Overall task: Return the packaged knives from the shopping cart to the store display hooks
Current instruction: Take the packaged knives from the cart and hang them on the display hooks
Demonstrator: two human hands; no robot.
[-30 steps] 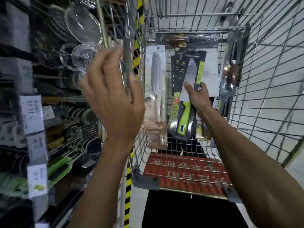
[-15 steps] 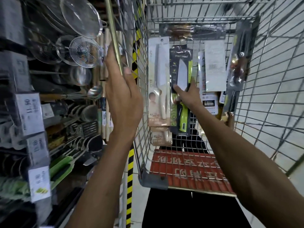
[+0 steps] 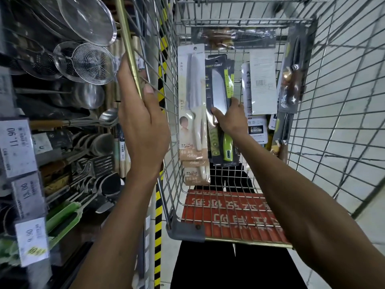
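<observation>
Several packaged knives lie in the wire shopping cart (image 3: 239,21). My right hand (image 3: 230,118) reaches into the cart and grips a black pack holding a green-handled knife (image 3: 218,88) around its middle. Just left of it lies a beige pack with a pale knife (image 3: 192,101). A white-backed pack (image 3: 262,80) and a dark pack (image 3: 289,76) rest toward the cart's right side, and another pack (image 3: 233,37) lies across the far end. My left hand (image 3: 141,122) is wrapped around the cart's gold side rail (image 3: 128,44).
To the left, a store display holds wire strainers (image 3: 91,61), ladles (image 3: 106,117), spatulas and price tags (image 3: 16,147). A yellow-and-black striped post (image 3: 159,226) stands between the display and the cart. A red sign (image 3: 229,213) covers the cart's near flap.
My left hand went from open in the air to gripping the cart's side rail. My right hand stayed on the green-handled knife pack, which turned from tilted to straight.
</observation>
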